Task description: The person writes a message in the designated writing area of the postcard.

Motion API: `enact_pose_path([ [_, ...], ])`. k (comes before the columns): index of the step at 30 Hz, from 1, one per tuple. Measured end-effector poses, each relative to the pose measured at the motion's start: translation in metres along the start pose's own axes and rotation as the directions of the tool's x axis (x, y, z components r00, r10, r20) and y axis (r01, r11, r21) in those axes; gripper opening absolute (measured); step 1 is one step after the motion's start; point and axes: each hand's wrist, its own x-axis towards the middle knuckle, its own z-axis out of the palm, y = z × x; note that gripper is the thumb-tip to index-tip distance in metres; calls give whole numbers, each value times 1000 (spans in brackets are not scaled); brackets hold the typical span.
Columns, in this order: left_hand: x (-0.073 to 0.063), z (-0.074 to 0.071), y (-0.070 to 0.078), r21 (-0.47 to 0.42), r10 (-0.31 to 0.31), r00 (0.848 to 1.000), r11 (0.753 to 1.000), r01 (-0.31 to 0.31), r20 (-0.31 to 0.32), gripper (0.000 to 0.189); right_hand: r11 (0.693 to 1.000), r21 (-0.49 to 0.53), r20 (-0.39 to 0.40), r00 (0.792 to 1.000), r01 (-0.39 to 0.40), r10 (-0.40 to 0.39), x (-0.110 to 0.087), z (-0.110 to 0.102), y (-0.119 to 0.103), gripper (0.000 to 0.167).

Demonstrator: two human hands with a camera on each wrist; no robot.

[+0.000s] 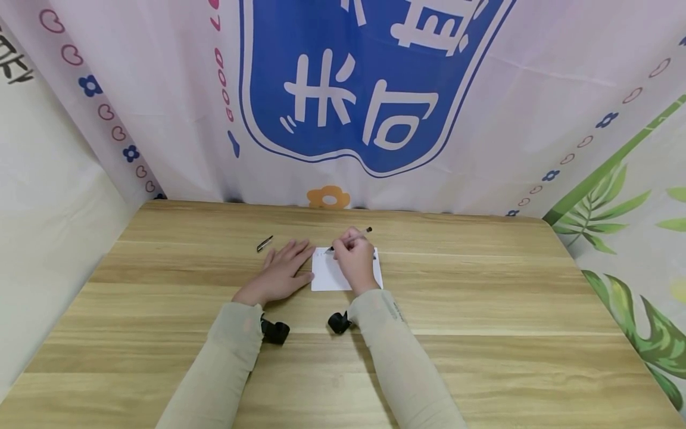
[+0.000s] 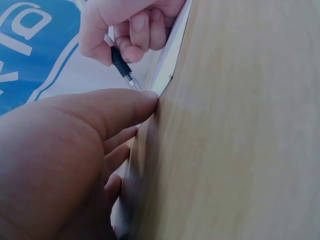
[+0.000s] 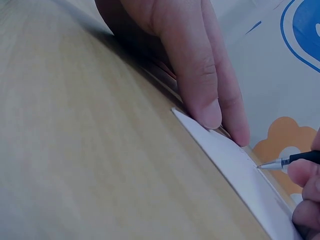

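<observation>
A small white sheet of paper [image 1: 331,277] lies on the wooden table, with faint marks along its upper left part. My right hand [image 1: 355,260] pinches a pen [image 1: 360,235] with a dark grip, its tip near those marks. In the right wrist view the pen's tip [image 3: 265,165] meets the paper [image 3: 220,150]. My left hand [image 1: 278,274] rests flat on the table, fingers spread, with thumb and fingertips touching the paper's left edge. The left thumb [image 2: 125,110] is seen close up in the left wrist view.
A black and clear pen cap [image 1: 264,243] lies just beyond my left hand. The wooden table [image 1: 482,310] stretches to both sides. A printed curtain [image 1: 187,149] hangs along its far edge. Black wrist cameras [image 1: 276,332] sit by both cuffs.
</observation>
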Motion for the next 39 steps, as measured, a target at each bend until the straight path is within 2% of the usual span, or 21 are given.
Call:
enact_pose_path([
  [21,0,1,0,22,-14,1000,1000,14,3,63,1000,10,-4,1000,-7,7,-2,0,-1,17],
  [29,0,0,1,2,-2,1000,1000,2,-1,64,1000,5,-1,1000,8,-8,-1,-1,-1,18],
  [39,1,0,1,0,-5,1000,1000,5,-5,63,1000,17,10,1000,-13,13,-1,-1,-1,19],
])
